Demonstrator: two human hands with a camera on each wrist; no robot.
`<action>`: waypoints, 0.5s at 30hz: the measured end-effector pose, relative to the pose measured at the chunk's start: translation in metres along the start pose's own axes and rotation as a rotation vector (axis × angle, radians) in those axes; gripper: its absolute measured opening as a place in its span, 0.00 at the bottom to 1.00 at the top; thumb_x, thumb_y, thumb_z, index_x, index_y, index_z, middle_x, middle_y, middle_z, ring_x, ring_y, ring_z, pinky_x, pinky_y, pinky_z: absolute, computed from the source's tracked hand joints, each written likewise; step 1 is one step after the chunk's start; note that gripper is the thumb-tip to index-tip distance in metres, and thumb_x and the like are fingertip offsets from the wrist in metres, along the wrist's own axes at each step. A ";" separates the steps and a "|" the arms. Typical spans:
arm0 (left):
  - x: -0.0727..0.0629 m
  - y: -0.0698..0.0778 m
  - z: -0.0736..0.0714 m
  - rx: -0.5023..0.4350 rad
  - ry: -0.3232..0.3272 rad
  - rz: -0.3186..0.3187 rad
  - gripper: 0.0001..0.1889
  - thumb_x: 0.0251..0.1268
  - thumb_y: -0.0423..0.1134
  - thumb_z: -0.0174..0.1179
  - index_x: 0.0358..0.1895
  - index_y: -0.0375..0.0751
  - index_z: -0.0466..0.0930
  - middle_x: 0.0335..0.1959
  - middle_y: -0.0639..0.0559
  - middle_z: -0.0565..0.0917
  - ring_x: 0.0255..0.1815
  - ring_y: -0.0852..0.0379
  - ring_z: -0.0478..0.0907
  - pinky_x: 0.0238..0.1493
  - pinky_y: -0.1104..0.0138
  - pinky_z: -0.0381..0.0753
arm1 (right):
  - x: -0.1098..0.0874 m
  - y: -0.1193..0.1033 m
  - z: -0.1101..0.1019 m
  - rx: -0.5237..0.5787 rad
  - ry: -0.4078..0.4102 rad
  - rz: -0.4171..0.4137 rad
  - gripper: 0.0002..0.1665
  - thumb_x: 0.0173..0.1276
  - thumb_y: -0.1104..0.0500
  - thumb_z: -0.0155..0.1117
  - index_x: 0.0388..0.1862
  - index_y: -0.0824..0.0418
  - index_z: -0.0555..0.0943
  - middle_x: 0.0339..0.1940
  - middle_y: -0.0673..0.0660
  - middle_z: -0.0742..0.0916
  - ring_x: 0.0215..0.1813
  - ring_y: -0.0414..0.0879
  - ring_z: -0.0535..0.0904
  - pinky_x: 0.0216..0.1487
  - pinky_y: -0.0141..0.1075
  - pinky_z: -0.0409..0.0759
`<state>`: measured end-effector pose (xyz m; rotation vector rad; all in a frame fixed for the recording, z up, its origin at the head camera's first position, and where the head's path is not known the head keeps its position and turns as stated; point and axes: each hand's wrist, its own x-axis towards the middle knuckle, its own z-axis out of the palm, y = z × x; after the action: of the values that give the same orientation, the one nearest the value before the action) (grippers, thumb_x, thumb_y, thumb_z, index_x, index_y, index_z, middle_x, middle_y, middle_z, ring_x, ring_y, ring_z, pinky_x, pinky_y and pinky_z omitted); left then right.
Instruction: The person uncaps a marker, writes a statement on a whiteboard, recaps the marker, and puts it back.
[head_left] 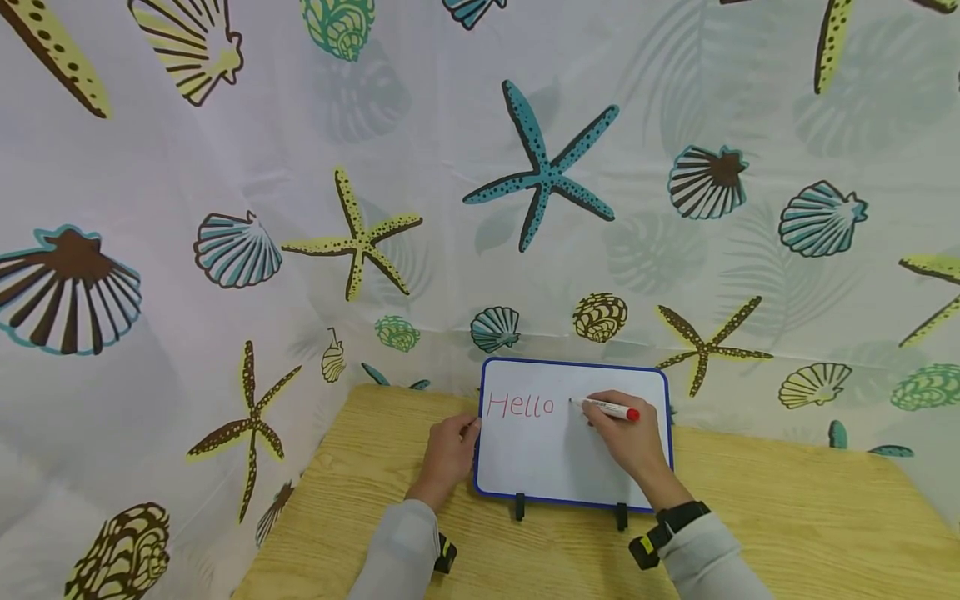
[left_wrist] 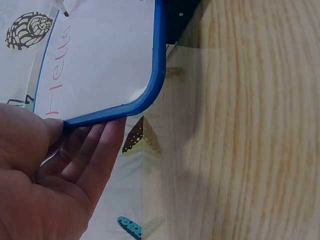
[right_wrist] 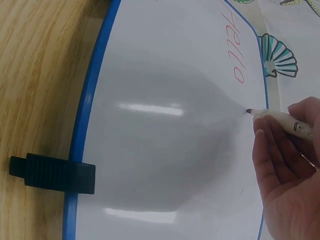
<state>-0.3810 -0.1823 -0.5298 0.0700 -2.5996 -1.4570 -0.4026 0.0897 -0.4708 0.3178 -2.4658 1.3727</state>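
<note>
A white cloth (head_left: 442, 267), printed with shells and starfish, hangs behind both hands and also to the left of them. Below the hands lies a wooden table (head_left: 795, 508), and its pale grain continues to both sides of them. The whiteboard (head_left: 540, 467), with a blue frame, stands between the 2 grips: its left edge is in the left hand, and its upper right part is behind the right hand. 2 light grey sleeves (head_left: 708, 558) come from below and lead to the hands. The left hand (head_left: 446, 450) pinches the left edge of the board, the thumb at the front side and the fingers reaching behind. The right hand (head_left: 626, 437) pinches a marker (head_left: 611, 408) between the thumb and the fingers, in front of the board. A black strap with a small device (head_left: 678, 521) sits on the wrist behind this right grip. The red end (head_left: 633, 414) of the marker points to the right, out of the grip, and the dark tip points to the left, at the board's surface; whether it touches, one cannot tell. To the left of this tip is the red word "Hello" (head_left: 521, 406). Lower than both grips, 2 black clips (head_left: 520, 507) are at the bottom edge of the board.
</note>
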 end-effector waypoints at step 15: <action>0.000 0.002 0.000 0.019 0.011 0.018 0.14 0.82 0.38 0.52 0.53 0.36 0.86 0.38 0.48 0.86 0.33 0.56 0.79 0.32 0.65 0.84 | 0.000 0.000 -0.002 -0.001 -0.026 0.021 0.09 0.71 0.58 0.68 0.41 0.63 0.89 0.34 0.58 0.91 0.36 0.49 0.88 0.38 0.32 0.83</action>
<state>-0.3812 -0.1810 -0.5281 0.0561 -2.5984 -1.4219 -0.4020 0.0914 -0.4704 0.3122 -2.4976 1.3848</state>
